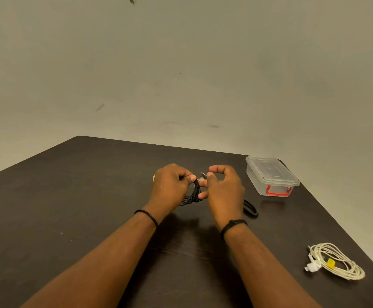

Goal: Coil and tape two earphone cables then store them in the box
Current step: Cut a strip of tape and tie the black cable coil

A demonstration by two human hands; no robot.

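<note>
Above the dark brown wooden table [92, 196], the left hand [170, 185] gripped a coiled black earphone cable [192, 194], while the right hand [223, 187] pinched a small piece of tape [204, 174] beside it; the lidded clear plastic box [270, 176] and the taped white earphone coil [334, 261] lay to the right

Bare table [70, 207] left of hands [197, 187]

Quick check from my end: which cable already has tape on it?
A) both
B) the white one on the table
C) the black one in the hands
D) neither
B: the white cable lies coiled near the table's right edge with a yellow tape band around it, while the black cable held between the left hand and right hand shows no tape.
</note>
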